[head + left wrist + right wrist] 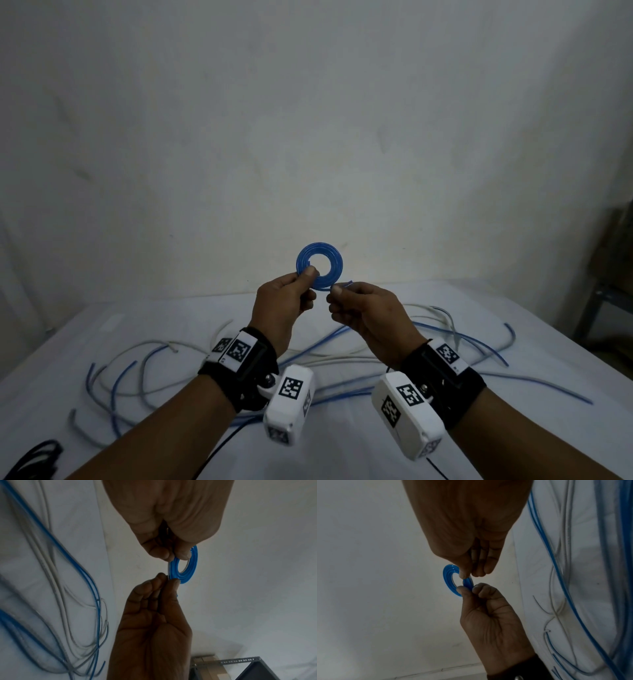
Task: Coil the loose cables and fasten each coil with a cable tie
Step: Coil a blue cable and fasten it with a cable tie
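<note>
Holding up a small blue coil (319,265) with both hands, raised above the table (513,308) and out in front of the wall (308,120). The left hand (284,305) is pinching the coil's lower-left edge, thumb on the near face and curled fingers behind it — the left wrist view shows the same grip, thumb and fingertip closing on the ring. The right hand (366,313) is sitting just beside the left one, nearly touching it, and it's pinching the loose tail end of the coil between thumb and fingers, with a short bit of blue poking out past the thumb. The rest of its fingers are curling in toward the palm.

The coil itself is looking flat and tightly wound, several turns with an open hole in the middle, standing roughly upright and facing the head camera.

Below and behind the hands, the loose cables (359,359) are lying in a tangle on the white table cover — blue ones and pale grey ones crossing over each other, spreading out to both sides of the wrists. Down by the left forearm, at the near edge, a black bundle (34,459) is lying on the cover; can't tell what it is. Off past the right hand there's a metal shelf frame (603,308) standing beside the table.
</note>
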